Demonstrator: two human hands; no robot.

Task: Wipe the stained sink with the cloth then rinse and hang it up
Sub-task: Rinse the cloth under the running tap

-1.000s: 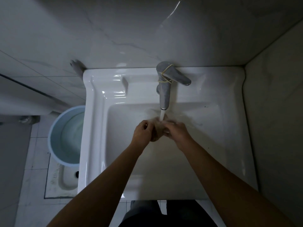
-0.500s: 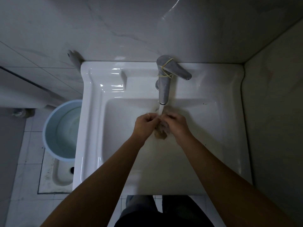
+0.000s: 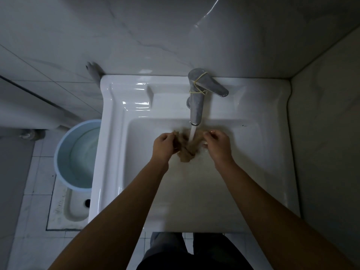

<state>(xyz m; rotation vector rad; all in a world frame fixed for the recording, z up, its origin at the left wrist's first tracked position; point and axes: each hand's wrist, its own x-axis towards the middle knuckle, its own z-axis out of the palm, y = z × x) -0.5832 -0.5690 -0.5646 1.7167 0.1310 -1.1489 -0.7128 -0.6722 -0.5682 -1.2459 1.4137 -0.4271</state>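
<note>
A brown wet cloth hangs stretched between my two hands over the white sink. My left hand grips its left end and my right hand grips its right end. A stream of water falls from the chrome faucet onto the middle of the cloth. The faucet's lever is turned to the right and has a yellow rubber band wound around it.
A light blue bucket holding water stands on the floor left of the sink, next to a squat pan. Tiled walls close in behind and on the right. A small dark hook sticks out of the wall at the sink's back left corner.
My hands have pulled apart, spreading the bunched cloth out under the running water. The view has shifted slightly.
</note>
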